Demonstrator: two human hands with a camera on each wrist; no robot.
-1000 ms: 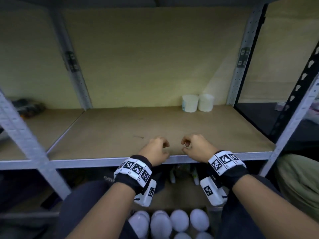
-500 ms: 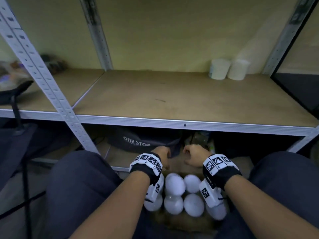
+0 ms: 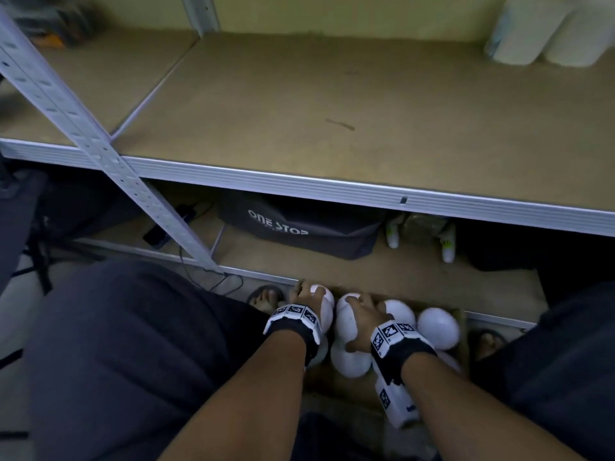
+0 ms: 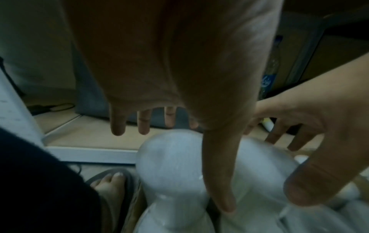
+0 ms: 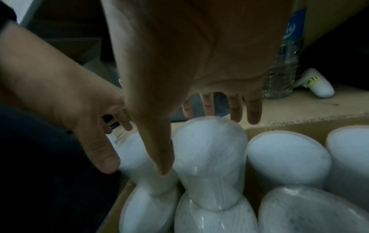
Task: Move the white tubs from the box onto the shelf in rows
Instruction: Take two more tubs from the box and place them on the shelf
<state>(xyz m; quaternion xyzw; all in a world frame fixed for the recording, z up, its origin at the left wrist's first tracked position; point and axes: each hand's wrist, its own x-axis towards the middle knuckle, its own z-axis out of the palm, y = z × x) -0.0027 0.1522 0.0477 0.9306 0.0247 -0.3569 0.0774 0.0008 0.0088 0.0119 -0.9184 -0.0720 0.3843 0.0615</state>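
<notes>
At the bottom centre of the head view, an open brown cardboard box (image 3: 463, 322) sits on the floor between the person's knees, packed with round-topped white plastic tubs (image 3: 438, 324) standing close together. The left hand (image 3: 305, 296) reaches down over the leftmost tub (image 4: 171, 164), fingers spread and straight, thumb extended down its right side; the fingers are not wrapped round it. The right hand (image 3: 364, 314) lies over the neighbouring tub (image 5: 209, 149) in the same way, fingers splayed past its far edge and thumb down its left side, also uncurled. In the upper right corner of the head view, two more white tubs (image 3: 519, 31) stand side by side at the back of the tan fibreboard shelf (image 3: 332, 94). Below that shelf lies a dark bag printed ONE STOP (image 3: 299, 224).
</notes>
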